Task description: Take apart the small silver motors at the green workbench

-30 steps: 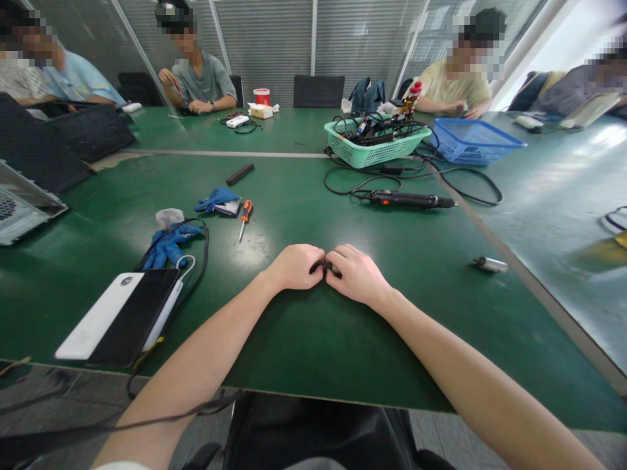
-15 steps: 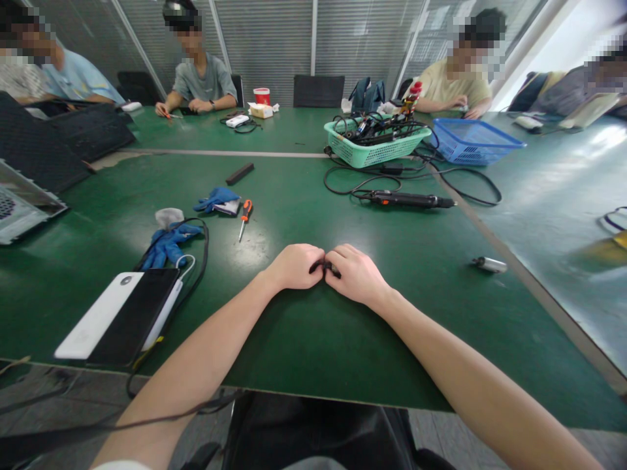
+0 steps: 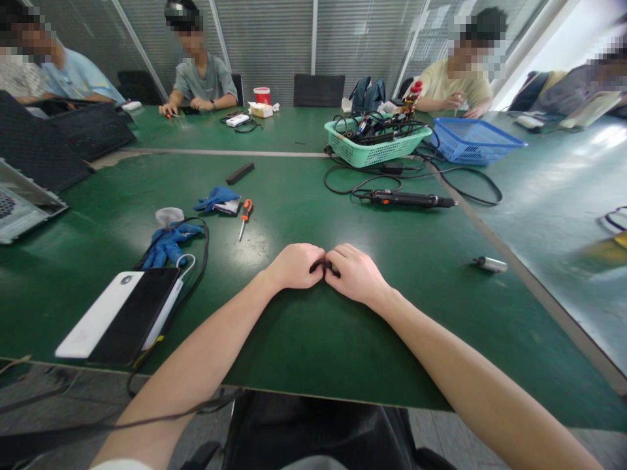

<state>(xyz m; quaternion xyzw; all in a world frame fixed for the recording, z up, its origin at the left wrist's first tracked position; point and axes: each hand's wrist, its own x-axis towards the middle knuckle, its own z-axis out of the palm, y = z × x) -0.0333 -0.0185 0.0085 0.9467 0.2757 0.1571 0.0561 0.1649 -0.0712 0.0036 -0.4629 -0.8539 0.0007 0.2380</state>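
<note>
Left hand [image 3: 294,267] and right hand [image 3: 356,274] pinch one small dark object [image 3: 317,266].

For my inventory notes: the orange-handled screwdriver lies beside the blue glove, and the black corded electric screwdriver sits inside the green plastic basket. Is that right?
No: the corded electric screwdriver isn't inside the green plastic basket; it lies on the green table in front of it, as the head view shows. The orange-handled screwdriver does lie beside the blue glove.
</note>
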